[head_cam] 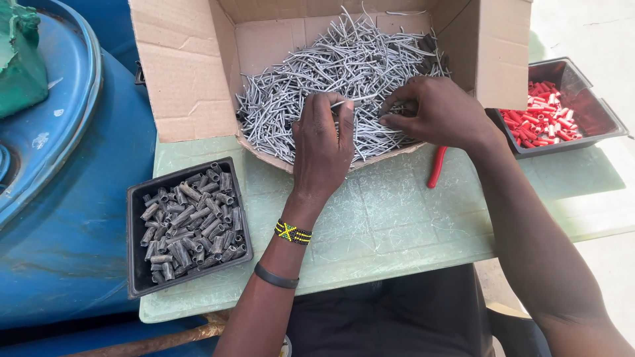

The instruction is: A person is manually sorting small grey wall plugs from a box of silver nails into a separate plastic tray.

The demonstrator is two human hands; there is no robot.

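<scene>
A cardboard box (pixel 182 73) lies open on a pale green board (pixel 383 218), filled with a heap of thin bent grey metal wire pieces (pixel 331 66). My left hand (pixel 322 149) reaches into the front of the heap and pinches one wire piece between thumb and fingers. My right hand (pixel 436 112) is just to its right, fingers curled on the wires at the box's front edge, touching the same spot of the pile. A beaded wristband and a black band sit on my left wrist.
A black tray (pixel 135 264) of grey metal sleeves stands at the front left. Another black tray (pixel 589 112) with red plastic caps is at the right. A red handle (pixel 436 166) lies under the box. A blue drum (pixel 66 218) stands at the left.
</scene>
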